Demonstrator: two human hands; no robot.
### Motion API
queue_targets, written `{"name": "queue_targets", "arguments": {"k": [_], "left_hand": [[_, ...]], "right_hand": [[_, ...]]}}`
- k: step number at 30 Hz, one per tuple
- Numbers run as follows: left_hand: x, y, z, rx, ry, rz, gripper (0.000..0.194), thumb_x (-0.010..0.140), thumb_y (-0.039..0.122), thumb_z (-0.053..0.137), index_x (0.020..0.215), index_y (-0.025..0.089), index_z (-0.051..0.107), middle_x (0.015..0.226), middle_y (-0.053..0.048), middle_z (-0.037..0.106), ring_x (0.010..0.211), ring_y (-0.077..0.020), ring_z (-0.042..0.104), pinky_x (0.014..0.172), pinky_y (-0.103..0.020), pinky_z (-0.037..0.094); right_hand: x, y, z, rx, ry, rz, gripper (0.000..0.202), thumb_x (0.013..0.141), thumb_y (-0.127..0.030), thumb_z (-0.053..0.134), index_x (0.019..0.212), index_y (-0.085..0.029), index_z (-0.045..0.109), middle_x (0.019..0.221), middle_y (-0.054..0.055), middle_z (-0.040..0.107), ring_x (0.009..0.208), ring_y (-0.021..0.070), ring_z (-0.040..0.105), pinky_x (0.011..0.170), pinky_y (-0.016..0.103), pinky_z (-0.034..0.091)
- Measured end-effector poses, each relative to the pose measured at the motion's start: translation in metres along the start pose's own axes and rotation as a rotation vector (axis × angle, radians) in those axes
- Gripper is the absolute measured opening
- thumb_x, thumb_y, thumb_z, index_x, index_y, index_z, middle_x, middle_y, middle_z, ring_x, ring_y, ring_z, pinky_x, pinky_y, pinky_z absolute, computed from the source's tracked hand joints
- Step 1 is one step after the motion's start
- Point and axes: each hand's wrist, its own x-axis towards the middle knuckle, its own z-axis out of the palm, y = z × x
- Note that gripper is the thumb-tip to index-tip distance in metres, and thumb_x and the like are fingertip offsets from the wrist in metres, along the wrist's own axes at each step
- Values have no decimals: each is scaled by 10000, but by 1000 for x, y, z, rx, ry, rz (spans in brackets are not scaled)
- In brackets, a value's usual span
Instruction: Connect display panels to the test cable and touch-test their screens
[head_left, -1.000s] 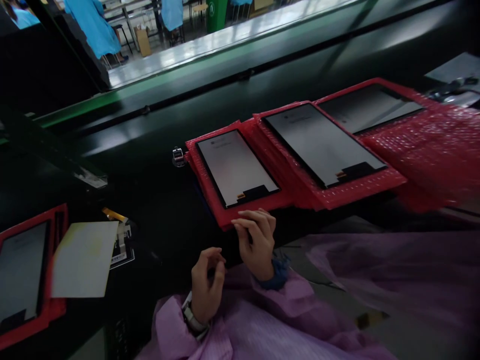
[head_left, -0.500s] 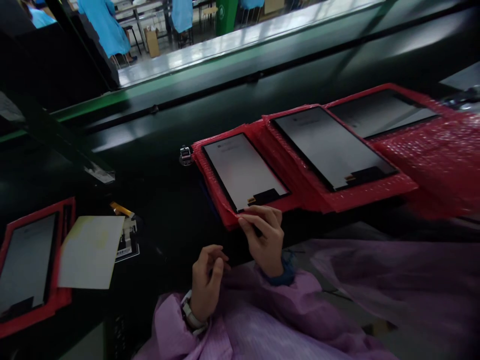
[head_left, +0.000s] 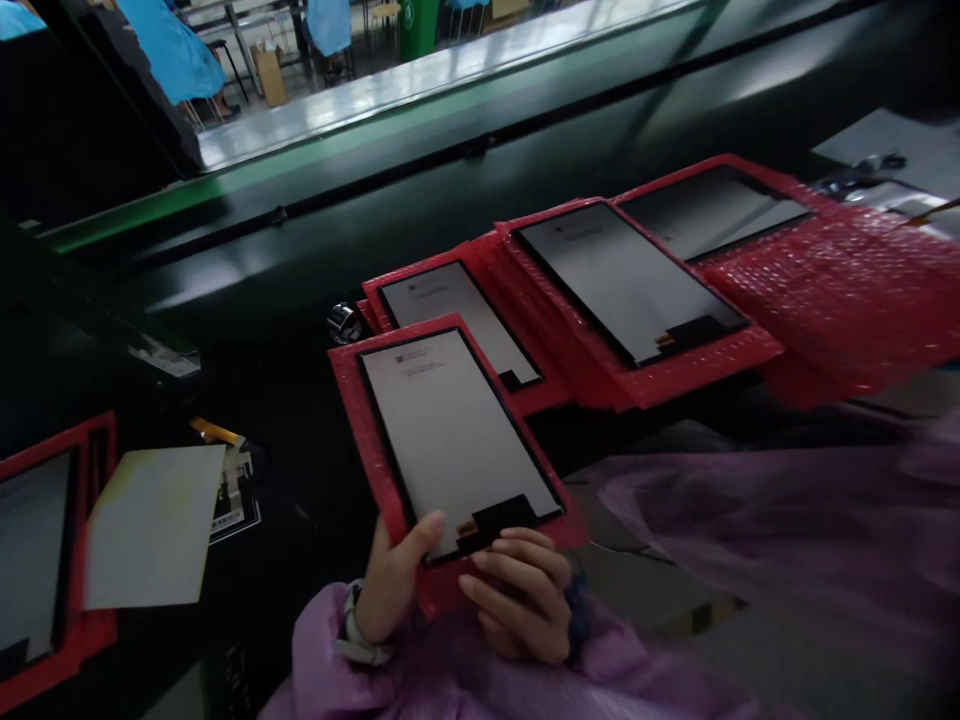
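An LCD panel, grey-backed with a black border, lies on a red bubble-wrap sleeve held up in front of me. My left hand grips its lower left corner, thumb on the panel's face and fingers behind. Along the bottom edge, my right hand has its fingers curled over the red sleeve and the panel's dark strip; its thumb is hidden. Behind the raised panel, partly covered by it, another LCD panel rests on red wrap on the dark bench.
More panels on red wrap, one being this LCD panel, sit to the right beside loose bubble wrap. A pale yellowed sheet and another panel lie at left. A small metal counter stands behind the held panel.
One panel with its red sleeve has been lifted off the left stack towards me. My left hand, empty before, has taken its corner; my right hand has come down with it.
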Motion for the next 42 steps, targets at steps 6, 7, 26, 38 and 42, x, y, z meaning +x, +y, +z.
{"name": "queue_targets", "arguments": {"k": [6, 7, 26, 38, 42], "left_hand": [[-12, 26, -58, -130, 296, 40, 602, 551, 374, 858, 1090, 170, 684, 877, -45, 763, 848, -301, 745, 740, -387, 635], [-12, 30, -66, -121, 316, 27, 569, 546, 365, 854, 1055, 170, 691, 855, -39, 761, 826, -295, 746, 719, -379, 638], [-8, 67, -144, 1412, 347, 893, 397, 926, 195, 474, 1301, 207, 604, 1197, -109, 672, 1126, -288, 618, 1032, -495, 479], [20, 96, -157, 1835, -37, 1024, 309, 982, 134, 411, 1106, 162, 693, 1168, -103, 702, 1100, -231, 640, 1065, -453, 468], [13, 94, -157, 1882, -100, 1047, 309, 992, 163, 421, 1106, 178, 709, 1140, -94, 726, 1078, -228, 672, 1110, -491, 422]], "right_hand": [[40, 8, -5, 90, -142, 424, 297, 882, -172, 556, 1134, -305, 639, 1057, 51, 637, 987, 220, 598, 803, 397, 542], [44, 9, -2, 199, -234, 573, 320, 910, -200, 546, 1209, -302, 598, 1124, 54, 630, 1015, 208, 612, 828, 378, 549], [45, 37, 48, 673, -442, 1234, 432, 841, -429, 688, 1213, -239, 577, 1194, 65, 646, 994, 178, 637, 889, 344, 541], [26, 32, 47, 566, -229, 1277, 438, 854, -473, 683, 1199, -228, 566, 1070, 59, 639, 914, 175, 623, 808, 336, 509], [23, 31, 49, 538, -195, 1232, 400, 869, -458, 665, 1175, -219, 567, 1078, 62, 638, 903, 169, 629, 805, 332, 513]]}}
